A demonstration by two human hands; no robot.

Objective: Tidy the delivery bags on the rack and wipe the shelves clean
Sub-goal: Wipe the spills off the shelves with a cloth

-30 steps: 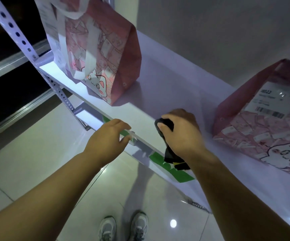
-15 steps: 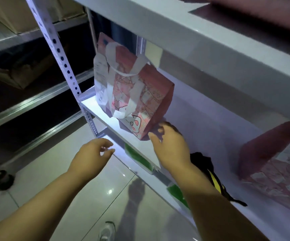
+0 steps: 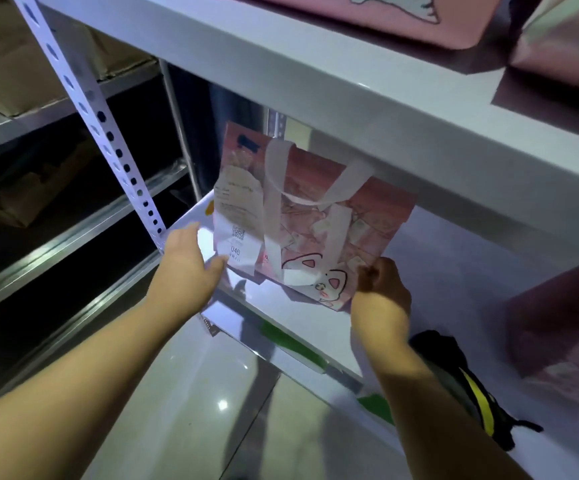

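Cloth (image 3: 461,382) is dropped now: it lies on the shelf (image 3: 461,271) by the right forearm, no hand on it. A sec ago the right hand had it bunched at the shelf's front edge, so wiping is paused & it's bag time.

Right hand (image 3: 381,285) has gone over to the pink bag (image 3: 316,233), fingers curled at its btm right corner, looks like a pinch on the corner. Left hand (image 3: 187,268) has come up off the shelf edge to the bag's left side, fingers fairly straight & spread, thumb touching the btm of the receipt (image 3: 236,216) stuck on the front.

Bag sits at the left end of the shelf, near the front edge, next to the post (image 3: 83,105), handles up under the upper shelf (image 3: 350,98). Can't tell if the base is lifted yet.

Prob. means: shift or straighten this bag w/ both hands to free the patch under it, then back to the cloth. Second bag (image 3: 565,327) on the right is untouched.
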